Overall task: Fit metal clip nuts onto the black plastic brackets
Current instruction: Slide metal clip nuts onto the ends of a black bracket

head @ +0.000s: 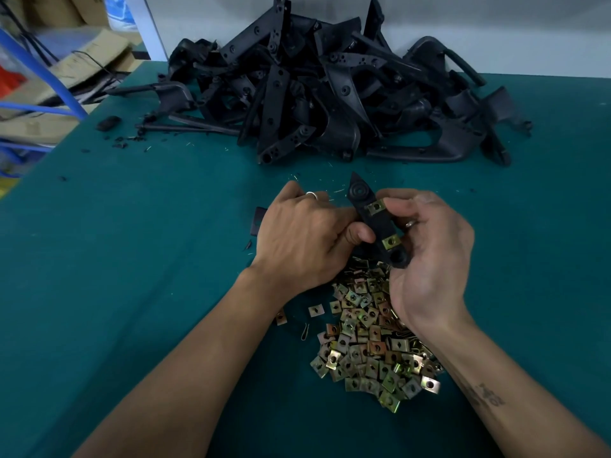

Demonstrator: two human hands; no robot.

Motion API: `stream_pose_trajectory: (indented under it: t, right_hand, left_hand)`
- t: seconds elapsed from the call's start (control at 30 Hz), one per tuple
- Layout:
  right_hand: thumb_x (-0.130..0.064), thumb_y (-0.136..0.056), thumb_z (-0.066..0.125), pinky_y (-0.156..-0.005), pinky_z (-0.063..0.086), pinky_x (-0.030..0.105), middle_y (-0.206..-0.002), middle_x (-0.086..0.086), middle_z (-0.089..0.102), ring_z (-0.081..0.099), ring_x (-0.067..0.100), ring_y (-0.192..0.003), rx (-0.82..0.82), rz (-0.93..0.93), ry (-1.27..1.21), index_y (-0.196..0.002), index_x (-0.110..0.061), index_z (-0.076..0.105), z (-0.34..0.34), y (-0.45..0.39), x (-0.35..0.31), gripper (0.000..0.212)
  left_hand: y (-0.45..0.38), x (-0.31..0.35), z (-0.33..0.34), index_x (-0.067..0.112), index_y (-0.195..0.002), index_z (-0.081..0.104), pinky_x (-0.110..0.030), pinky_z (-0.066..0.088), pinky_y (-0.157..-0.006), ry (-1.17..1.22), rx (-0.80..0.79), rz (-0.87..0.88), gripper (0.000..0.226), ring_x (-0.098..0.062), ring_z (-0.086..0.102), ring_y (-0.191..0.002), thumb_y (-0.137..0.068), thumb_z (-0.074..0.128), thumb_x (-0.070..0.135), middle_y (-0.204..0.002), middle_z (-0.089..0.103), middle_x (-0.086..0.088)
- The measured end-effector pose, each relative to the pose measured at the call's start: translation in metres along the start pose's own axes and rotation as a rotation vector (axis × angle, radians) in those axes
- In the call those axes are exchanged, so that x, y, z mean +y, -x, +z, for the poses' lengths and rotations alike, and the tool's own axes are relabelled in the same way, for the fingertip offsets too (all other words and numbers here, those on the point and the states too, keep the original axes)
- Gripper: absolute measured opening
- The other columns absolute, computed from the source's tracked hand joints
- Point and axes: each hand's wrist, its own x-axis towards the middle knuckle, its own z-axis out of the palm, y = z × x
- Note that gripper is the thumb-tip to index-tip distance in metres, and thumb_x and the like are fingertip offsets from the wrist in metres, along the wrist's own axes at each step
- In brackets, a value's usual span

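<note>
At mid-frame a bracket [373,223] carrying two fitted nuts [377,206] is gripped by both the left hand [297,239] and the right hand [429,246]. Loose nuts [367,342] are heaped below, brackets [330,94] piled above, on the table [132,259].

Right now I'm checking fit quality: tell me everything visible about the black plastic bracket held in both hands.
The black plastic bracket is a narrow matte bar with a round boss at its pointed far end. Two brass-coloured metal clip nuts sit on its right edge. It is held tilted above the clip nut pile, gripped by the left hand and right hand.
</note>
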Motion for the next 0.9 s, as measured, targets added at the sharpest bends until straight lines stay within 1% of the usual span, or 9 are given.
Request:
stream_pose_trajectory:
  t: [0.17,0.23,0.33,0.5,0.63,0.73,0.8,0.87,0.9]
  right_hand:
    - [-0.021,-0.09,0.045,-0.097,0.043,0.073,-0.093,0.005,0.071,0.064,0.041,-0.105,0.048,-0.018,-0.013,-0.066,-0.021,0.073,0.0016,0.0008,-0.0013,0.036]
    - [-0.025,-0.088,0.048,-0.099,0.042,0.072,-0.095,0.006,0.071,0.064,0.039,-0.106,0.038,-0.005,-0.001,-0.067,-0.023,0.073,0.0029,0.0008,-0.002,0.033]
    - [-0.036,-0.084,0.05,-0.099,0.042,0.07,-0.093,0.009,0.068,0.059,0.046,-0.106,0.01,0.006,0.026,-0.072,-0.024,0.07,0.0035,0.0004,-0.0042,0.026]
    - [-0.026,-0.09,0.046,-0.095,0.045,0.067,-0.089,0.01,0.07,0.063,0.043,-0.103,0.024,0.022,0.039,-0.073,-0.023,0.075,0.0017,-0.0043,-0.0064,0.034]
    - [-0.029,-0.087,0.049,-0.094,0.048,0.066,-0.088,0.007,0.073,0.066,0.04,-0.1,0.031,0.017,0.042,-0.074,-0.022,0.077,-0.0002,-0.0044,-0.0034,0.032]
    - [-0.026,-0.091,0.048,-0.088,0.053,0.057,-0.088,0.004,0.074,0.069,0.031,-0.095,-0.011,-0.08,0.101,-0.078,-0.023,0.077,0.0001,-0.0017,-0.0019,0.032]
    - [-0.021,-0.095,0.047,-0.083,0.054,0.044,-0.089,0.002,0.074,0.07,0.024,-0.092,-0.051,-0.144,0.15,-0.082,-0.022,0.076,0.0,-0.001,-0.0022,0.032]
    - [-0.019,-0.095,0.046,-0.079,0.051,0.027,-0.089,0.0,0.074,0.069,0.018,-0.089,-0.093,-0.194,0.228,-0.087,-0.012,0.075,-0.0007,-0.0013,-0.0028,0.031]
    - [-0.017,-0.095,0.045,-0.078,0.05,0.023,-0.089,0.0,0.073,0.068,0.017,-0.088,-0.114,-0.21,0.255,-0.088,-0.008,0.074,-0.0008,-0.0012,-0.0041,0.031]
  left_hand:
    - [-0.0014,0.0002,-0.0004,0.024,-0.07,0.053,-0.04,0.037,-0.068,-0.014,-0.027,-0.034,0.062,-0.024,0.049,-0.056,-0.1,0.013,0.062,-0.053,0.05,0.003]
    - [-0.0014,-0.0009,-0.0015,0.024,-0.071,0.055,-0.041,0.038,-0.069,-0.007,-0.031,-0.039,0.063,-0.025,0.05,-0.056,-0.1,0.014,0.061,-0.053,0.051,0.003]
    - [-0.001,-0.0012,-0.0019,0.023,-0.072,0.057,-0.041,0.039,-0.069,-0.004,-0.027,-0.042,0.064,-0.026,0.05,-0.055,-0.1,0.014,0.061,-0.053,0.05,0.002]
    - [-0.0019,0.0001,-0.004,0.022,-0.078,0.066,-0.037,0.033,-0.067,0.001,-0.026,-0.06,0.068,-0.024,0.044,-0.053,-0.1,0.015,0.061,-0.055,0.038,0.007]
    - [-0.0024,0.0005,-0.0057,0.022,-0.078,0.066,-0.036,0.031,-0.067,-0.011,-0.045,-0.049,0.065,-0.028,0.049,-0.055,-0.1,0.018,0.06,-0.058,0.033,0.008]
    - [-0.0027,0.0005,-0.0054,0.02,-0.073,0.062,-0.037,0.033,-0.067,0.001,-0.081,-0.089,0.072,-0.025,0.046,-0.054,-0.097,0.011,0.065,-0.057,0.043,0.005]
    - [-0.0029,-0.0007,-0.0063,0.021,-0.068,0.054,-0.037,0.033,-0.068,0.015,-0.107,-0.11,0.069,-0.026,0.049,-0.055,-0.096,0.01,0.067,-0.058,0.049,0.001]
    - [-0.0018,-0.0025,-0.0052,0.023,-0.065,0.043,-0.037,0.033,-0.068,0.019,-0.109,-0.128,0.064,-0.027,0.048,-0.054,-0.095,0.008,0.069,-0.059,0.05,0.0]
    - [-0.0025,-0.0013,-0.006,0.023,-0.066,0.041,-0.037,0.033,-0.068,0.02,-0.127,-0.142,0.065,-0.027,0.048,-0.053,-0.094,0.006,0.07,-0.059,0.05,0.0]
